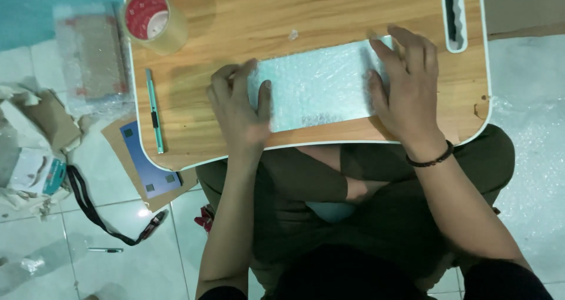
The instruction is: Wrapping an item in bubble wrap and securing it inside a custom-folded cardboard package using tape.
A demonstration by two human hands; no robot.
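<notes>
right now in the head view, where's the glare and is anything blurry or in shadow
Head view: sharp overall, dim bluish light; small glare spot on the floor tile; the left hand and tape roll cast soft shadows on the wooden lap table; the bubble-wrapped package glints faintly under the right hand.
</notes>
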